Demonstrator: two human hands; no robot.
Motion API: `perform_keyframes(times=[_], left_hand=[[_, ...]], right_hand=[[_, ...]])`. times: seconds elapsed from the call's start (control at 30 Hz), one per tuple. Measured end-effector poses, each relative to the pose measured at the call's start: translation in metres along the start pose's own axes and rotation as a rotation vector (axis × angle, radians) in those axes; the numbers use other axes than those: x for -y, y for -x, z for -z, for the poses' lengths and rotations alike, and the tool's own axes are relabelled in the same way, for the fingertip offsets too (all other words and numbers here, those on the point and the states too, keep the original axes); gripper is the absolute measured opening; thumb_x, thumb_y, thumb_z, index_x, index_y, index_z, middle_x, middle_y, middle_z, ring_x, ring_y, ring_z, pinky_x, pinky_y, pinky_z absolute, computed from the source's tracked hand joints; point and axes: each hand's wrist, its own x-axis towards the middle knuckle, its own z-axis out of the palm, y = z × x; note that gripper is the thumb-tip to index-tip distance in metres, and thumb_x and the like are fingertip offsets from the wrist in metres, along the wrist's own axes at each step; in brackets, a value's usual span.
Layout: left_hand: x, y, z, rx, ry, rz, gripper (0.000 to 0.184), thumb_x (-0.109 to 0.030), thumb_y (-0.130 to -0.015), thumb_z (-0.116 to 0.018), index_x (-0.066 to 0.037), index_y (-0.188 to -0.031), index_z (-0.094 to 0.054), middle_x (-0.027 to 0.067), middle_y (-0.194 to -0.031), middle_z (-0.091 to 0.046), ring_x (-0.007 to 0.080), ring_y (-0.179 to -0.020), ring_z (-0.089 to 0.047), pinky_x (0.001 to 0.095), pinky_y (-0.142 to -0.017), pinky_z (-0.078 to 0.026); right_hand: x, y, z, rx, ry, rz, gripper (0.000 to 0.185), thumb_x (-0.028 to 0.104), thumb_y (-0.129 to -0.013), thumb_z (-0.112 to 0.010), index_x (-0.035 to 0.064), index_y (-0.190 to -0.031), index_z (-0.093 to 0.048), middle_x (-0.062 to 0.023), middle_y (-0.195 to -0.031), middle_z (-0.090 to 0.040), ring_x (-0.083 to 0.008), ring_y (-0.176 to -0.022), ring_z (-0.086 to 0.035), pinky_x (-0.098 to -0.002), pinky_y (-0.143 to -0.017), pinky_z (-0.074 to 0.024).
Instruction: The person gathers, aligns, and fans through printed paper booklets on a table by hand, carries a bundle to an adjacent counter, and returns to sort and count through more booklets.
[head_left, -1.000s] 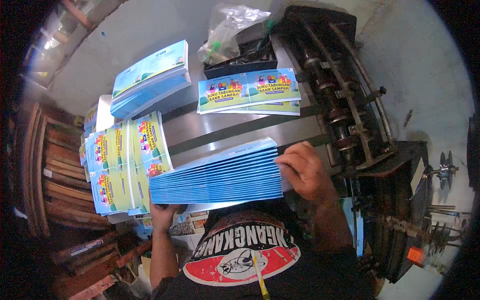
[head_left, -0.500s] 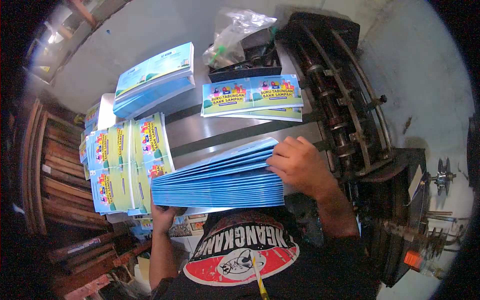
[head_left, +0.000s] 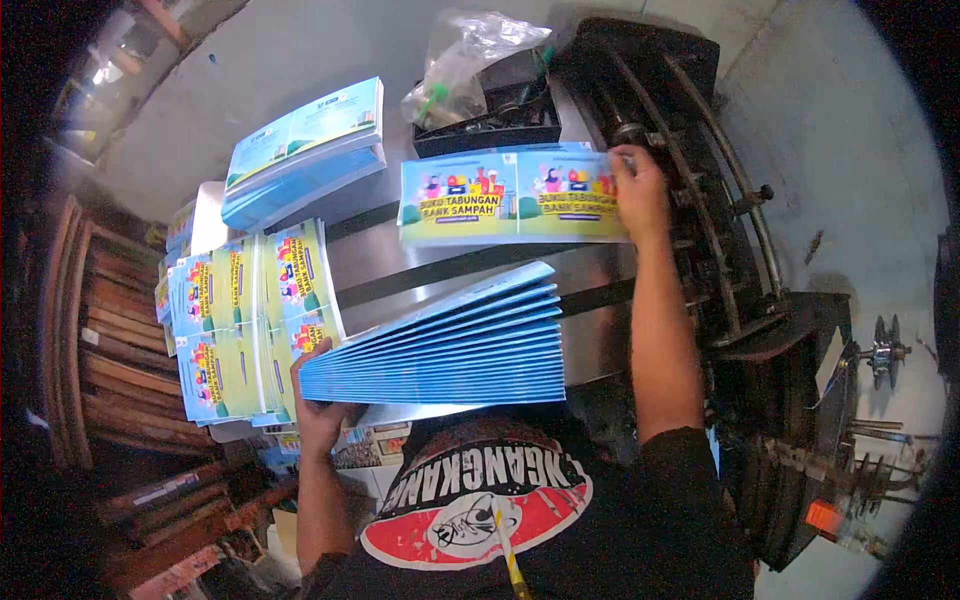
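My left hand (head_left: 325, 410) grips the left end of a thick stack of folded blue booklets (head_left: 440, 365), whose right-hand edges fan apart toward the top. Farther out, my right hand (head_left: 637, 185) pinches the right end of a printed cover sheet (head_left: 465, 215) reading "BUKU TABUNGAN BANK SAMPAH". That sheet lies over or just above other sheets, partly hidden beneath it. To the left are overlapping piles of the same printed covers (head_left: 215, 340). Behind them rests a tall stack of blue booklets (head_left: 305, 140).
A black box (head_left: 490, 135) with a clear plastic bag (head_left: 470, 60) stands at the back of the metal table (head_left: 380, 250). Dark machinery with rollers and bars (head_left: 690, 190) is at the right. Wooden frames (head_left: 140, 350) stand at the left.
My right hand has moved from the fanned booklets up and away to the back right, where it now holds a cover sheet. My left hand stays at the stack's left end.
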Motion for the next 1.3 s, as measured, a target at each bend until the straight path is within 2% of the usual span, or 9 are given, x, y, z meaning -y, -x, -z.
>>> perform_keyframes(times=[0.1, 0.2, 0.33, 0.4, 0.6, 0.67, 0.77, 0.83, 1.3], left_hand=[[-0.006, -0.001, -0.002, -0.013, -0.02, 0.016, 0.08, -0.015, -0.064, -0.083, -0.003, -0.131, -0.039, 0.014, -0.136, -0.047, 0.0242, -0.12, -0.05, 0.0383, -0.105, -0.038], [-0.003, -0.002, -0.001, -0.022, -0.041, 0.027, 0.077, -0.013, -0.066, -0.082, -0.003, -0.13, -0.04, 0.0133, -0.133, -0.049, 0.0241, -0.119, -0.051, 0.0378, -0.104, -0.039], [-0.005, -0.002, -0.005, -0.101, -0.027, 0.127, 0.069, -0.005, -0.071, -0.078, -0.003, -0.128, -0.04, 0.0109, -0.124, -0.054, 0.023, -0.115, -0.053, 0.0367, -0.101, -0.041], [-0.005, -0.008, -0.008, -0.131, -0.043, 0.148, 0.068, -0.002, -0.071, -0.076, -0.003, -0.129, -0.041, 0.0104, -0.122, -0.055, 0.0226, -0.114, -0.054, 0.0365, -0.1, -0.041], [-0.011, -0.009, -0.025, -0.197, -0.057, 0.08, 0.074, 0.002, -0.071, -0.076, -0.005, -0.134, -0.038, 0.01, -0.117, -0.057, 0.0216, -0.108, -0.056, 0.0367, -0.098, -0.043], [-0.015, -0.006, -0.025, -0.182, -0.075, -0.004, 0.076, 0.001, -0.071, -0.077, -0.005, -0.136, -0.037, 0.0101, -0.116, -0.057, 0.0218, -0.107, -0.057, 0.037, -0.097, -0.043], [-0.013, 0.003, -0.022, -0.12, 0.044, 0.179, 0.092, -0.023, -0.074, -0.081, -0.004, -0.146, -0.027, 0.0125, -0.151, -0.033, 0.0265, -0.136, -0.034, 0.0403, -0.113, -0.027], [-0.008, 0.004, -0.021, -0.172, 0.02, 0.094, 0.076, -0.006, -0.073, -0.08, -0.005, -0.136, -0.037, 0.0106, -0.121, -0.056, 0.0237, -0.111, -0.054, 0.038, -0.099, -0.041], [0.008, 0.014, -0.01, -0.165, 0.067, 0.116, 0.072, -0.008, -0.074, -0.08, -0.002, -0.133, -0.04, 0.0099, -0.122, -0.055, 0.0218, -0.112, -0.053, 0.0354, -0.1, -0.039]], right_hand=[[-0.026, 0.007, -0.034, -0.211, 0.377, 0.317, 0.036, 0.024, -0.091, -0.061, 0.0034, -0.121, -0.058, -0.0189, -0.12, -0.059, -0.0257, -0.115, -0.054, -0.0376, -0.101, -0.0391], [-0.006, 0.052, -0.041, -0.185, 0.178, 0.512, 0.048, 0.031, -0.093, -0.059, 0.0047, -0.133, -0.05, -0.0193, -0.135, -0.049, -0.0278, -0.127, -0.044, -0.0396, -0.109, -0.0307], [0.01, 0.127, -0.013, 0.907, -0.898, -0.01, 0.077, 0.046, -0.09, -0.06, 0.0056, -0.147, -0.028, -0.018, -0.147, -0.037, -0.0282, -0.134, -0.037, -0.0398, -0.113, -0.024], [0.0, 0.153, 0.0, 0.817, -0.522, 0.303, 0.09, 0.035, -0.086, -0.069, 0.0053, -0.151, -0.014, -0.0192, -0.15, -0.03, -0.0287, -0.138, -0.03, -0.0392, -0.115, -0.0203], [0.014, 0.202, -0.005, 0.644, -0.368, 0.186, 0.099, 0.014, -0.082, -0.072, 0.0052, -0.151, -0.002, -0.0226, -0.155, -0.015, -0.0331, -0.144, -0.016, -0.0418, -0.116, -0.0168], [0.007, 0.212, -0.016, 0.621, -0.425, 0.202, 0.098, 0.014, -0.083, -0.071, 0.0045, -0.151, -0.001, -0.0221, -0.155, -0.013, -0.0325, -0.144, -0.014, -0.0418, -0.116, -0.0161], [0.003, 0.217, -0.018, 0.6, -0.477, 0.226, 0.096, 0.014, -0.085, -0.069, 0.003, -0.15, -0.001, -0.0213, -0.156, -0.011, -0.032, -0.145, -0.012, -0.0419, -0.116, -0.0143], [0.003, 0.217, -0.018, 0.606, -0.476, 0.239, 0.095, 0.015, -0.085, -0.069, 0.0022, -0.15, -0.001, -0.021, -0.157, -0.01, -0.0321, -0.145, -0.011, -0.042, -0.116, -0.0133], [-0.013, 0.224, -0.026, 0.586, -0.467, 0.273, 0.092, 0.022, -0.089, -0.065, 0.0008, -0.15, 0.0, -0.0213, -0.157, -0.008, -0.0335, -0.145, -0.008, -0.0416, -0.117, -0.0113]])
